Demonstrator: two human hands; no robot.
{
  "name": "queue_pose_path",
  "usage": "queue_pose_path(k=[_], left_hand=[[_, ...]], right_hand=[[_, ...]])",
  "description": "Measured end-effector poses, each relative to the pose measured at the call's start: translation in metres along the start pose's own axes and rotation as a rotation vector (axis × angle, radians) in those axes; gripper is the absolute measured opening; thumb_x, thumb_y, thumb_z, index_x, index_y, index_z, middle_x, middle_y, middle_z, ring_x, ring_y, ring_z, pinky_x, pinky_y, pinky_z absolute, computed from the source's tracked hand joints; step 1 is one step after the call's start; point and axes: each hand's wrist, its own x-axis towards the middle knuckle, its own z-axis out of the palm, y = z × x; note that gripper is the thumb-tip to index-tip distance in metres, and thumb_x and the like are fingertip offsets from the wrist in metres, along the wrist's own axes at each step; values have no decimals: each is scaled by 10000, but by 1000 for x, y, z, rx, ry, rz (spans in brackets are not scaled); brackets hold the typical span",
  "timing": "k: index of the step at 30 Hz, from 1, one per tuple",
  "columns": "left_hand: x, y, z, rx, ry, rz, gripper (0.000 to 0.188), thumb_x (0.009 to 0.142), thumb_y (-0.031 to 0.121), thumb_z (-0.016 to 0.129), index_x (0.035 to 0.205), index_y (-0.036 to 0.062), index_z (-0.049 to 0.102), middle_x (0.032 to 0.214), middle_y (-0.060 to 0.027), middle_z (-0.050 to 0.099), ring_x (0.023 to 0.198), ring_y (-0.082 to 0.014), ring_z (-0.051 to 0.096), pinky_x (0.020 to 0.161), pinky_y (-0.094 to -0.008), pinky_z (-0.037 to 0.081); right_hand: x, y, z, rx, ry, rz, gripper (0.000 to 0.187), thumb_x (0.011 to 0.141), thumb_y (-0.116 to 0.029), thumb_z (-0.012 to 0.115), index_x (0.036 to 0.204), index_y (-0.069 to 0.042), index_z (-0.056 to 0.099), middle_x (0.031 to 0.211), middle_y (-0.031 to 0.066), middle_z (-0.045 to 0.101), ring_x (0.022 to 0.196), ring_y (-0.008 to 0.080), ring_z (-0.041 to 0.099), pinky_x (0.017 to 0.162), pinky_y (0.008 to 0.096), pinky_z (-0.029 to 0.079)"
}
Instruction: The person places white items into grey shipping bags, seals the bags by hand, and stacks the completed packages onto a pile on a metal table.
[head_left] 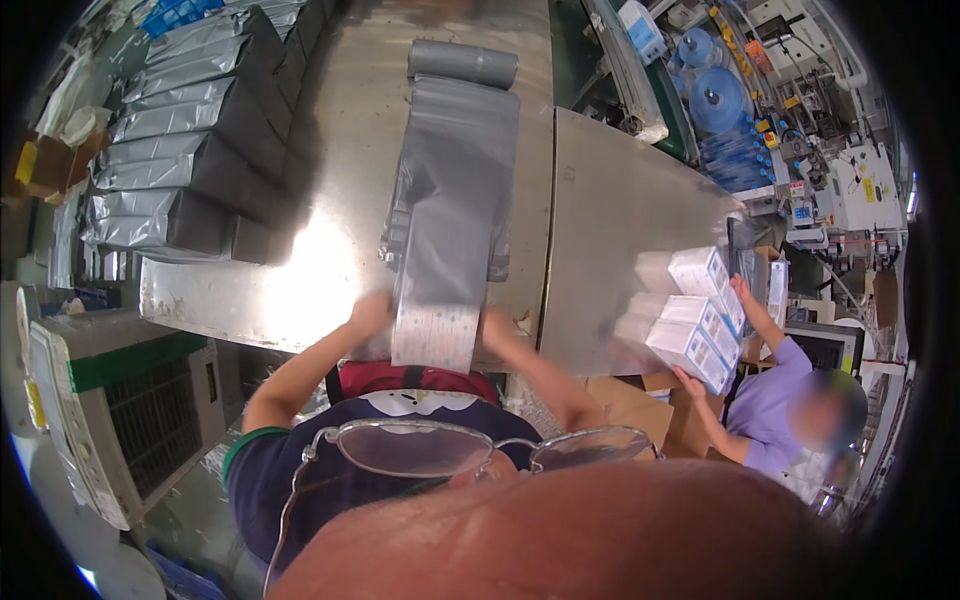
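Note:
A long grey plastic bag (450,180) lies flat on the metal table, running from a grey roll (463,64) at the far side toward me. At its near end is a white, finely printed bundle or sheet (434,336); whether it sits in the bag or on it I cannot tell. My left hand (372,312) is just left of this white piece, its fingers smeared by motion. My right hand (497,330) is close against its right edge, also blurred, so its grip does not show.
Stacked grey wrapped packages (165,170) stand at the left of the metal table (330,150). At right, a co-worker in purple (765,400) handles white boxes (690,330) beside a cardboard carton (630,410). Machinery with blue film rolls (715,97) is at far right; a grey-green unit (130,400) stands lower left.

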Motion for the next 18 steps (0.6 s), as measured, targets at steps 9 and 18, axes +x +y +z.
queue_pose_path(k=[9,18], left_hand=[[-16,-20,24,-501,144,-41,217,685,204,595,624,-1,557,558,-106,549,520,-183,531,506,-296,409],[-32,-41,48,-1099,31,153,138,785,86,486,757,-32,551,650,-47,567,575,-80,494,537,-207,405]], right_hand=[[-30,-29,-67,-253,-802,40,183,679,-200,555,735,-27,571,665,155,566,626,280,558,523,360,420],[31,-130,12,611,-16,19,104,662,-87,606,717,-32,535,606,61,449,505,161,456,471,252,375]])
